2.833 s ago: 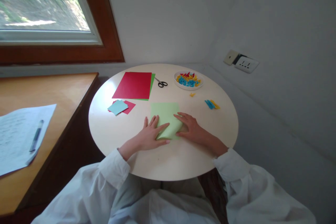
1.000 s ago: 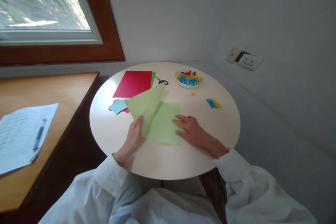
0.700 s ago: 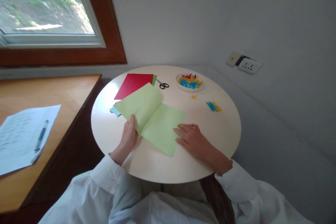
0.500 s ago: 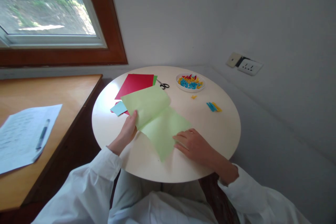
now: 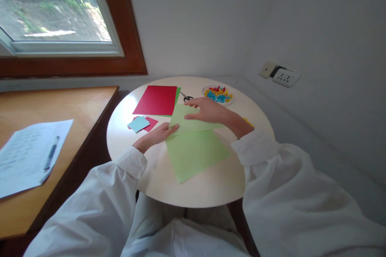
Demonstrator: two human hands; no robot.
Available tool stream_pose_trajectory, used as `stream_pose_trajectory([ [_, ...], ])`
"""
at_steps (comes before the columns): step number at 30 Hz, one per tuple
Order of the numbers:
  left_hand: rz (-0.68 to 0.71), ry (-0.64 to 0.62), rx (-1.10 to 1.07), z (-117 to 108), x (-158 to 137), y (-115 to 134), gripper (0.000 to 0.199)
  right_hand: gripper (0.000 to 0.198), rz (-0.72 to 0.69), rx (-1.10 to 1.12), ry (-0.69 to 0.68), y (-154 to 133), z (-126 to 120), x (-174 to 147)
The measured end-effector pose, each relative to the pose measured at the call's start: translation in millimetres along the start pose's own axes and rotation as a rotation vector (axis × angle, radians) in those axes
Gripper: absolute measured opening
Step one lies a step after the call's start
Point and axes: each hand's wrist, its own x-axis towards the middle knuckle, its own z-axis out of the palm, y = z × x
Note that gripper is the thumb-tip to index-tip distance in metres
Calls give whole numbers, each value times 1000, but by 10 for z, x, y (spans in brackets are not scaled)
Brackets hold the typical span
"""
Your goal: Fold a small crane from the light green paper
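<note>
A sheet of light green paper [image 5: 196,152] with a crease across it lies over the middle of the round table. Its lower half rests toward me, while the upper half tilts up from the crease. My left hand [image 5: 159,133] pinches the sheet's left edge near the crease, thumb on top. At the upper half is my right hand [image 5: 209,110], its thumb on the paper's face and its fingers over the far edge. Black-handled scissors [image 5: 188,98] lie just beyond the right fingers, partly covered.
Red paper [image 5: 157,100] overlaps green paper [image 5: 178,94] at the back left. Small blue squares [image 5: 138,123] lie on red ones [image 5: 152,123] nearby. A white dish [image 5: 205,88] holds many small coloured paper pieces. To the left, a wooden desk [image 5: 90,108] bears written paper [image 5: 21,144] and a pen [image 5: 52,152].
My right hand has moved from the sheet's lower right corner up to its far half. The green paper has turned and shifted right, and my left hand has moved right with it.
</note>
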Motion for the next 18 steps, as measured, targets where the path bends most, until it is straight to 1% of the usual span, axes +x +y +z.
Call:
stream_pose_trajectory([
  [1, -3, 0, 4, -3, 20, -3, 60, 29, 5, -1, -72, -7, -22, 40],
  [2, -2, 15, 19, -11, 42, -9, 58, 24, 13, -2, -115, -3, -32, 74],
  [3, 9, 65, 50, -21, 63, -19, 56, 23, 20, -2, -145, 13, -32, 106],
  [4, 36, 161, 100, -33, 80, -31, 51, 23, 32, 6, -159, 39, -25, 137],
  [5, 77, 307, 170, -44, 91, -45, 46, 22, 52, 25, -162, 73, -12, 170],
  [7, 180, 655, 345, -47, 80, -79, 36, 21, 121, 70, -159, 156, 21, 238],
  [8, 223, 782, 438, -31, 56, -100, 32, 20, 166, 91, -158, 196, 38, 271],
  [9, 262, 826, 530, 1, 21, -126, 29, 20, 212, 112, -157, 232, 54, 302],
  [11, 354, 661, 710, 109, -63, -192, 28, 18, 293, 169, -152, 286, 84, 353],
  [12, 372, 575, 794, 177, -102, -232, 31, 18, 325, 206, -150, 305, 100, 371],
  [14, 334, 426, 939, 311, -157, -317, 39, 18, 376, 297, -146, 334, 131, 396],
  [16, 260, 294, 1018, 400, -178, -389, 45, 17, 429, 394, -150, 365, 160, 406],
  [18, 214, 220, 1046, 422, -183, -427, 45, 15, 480, 478, -152, 410, 179, 404],
])
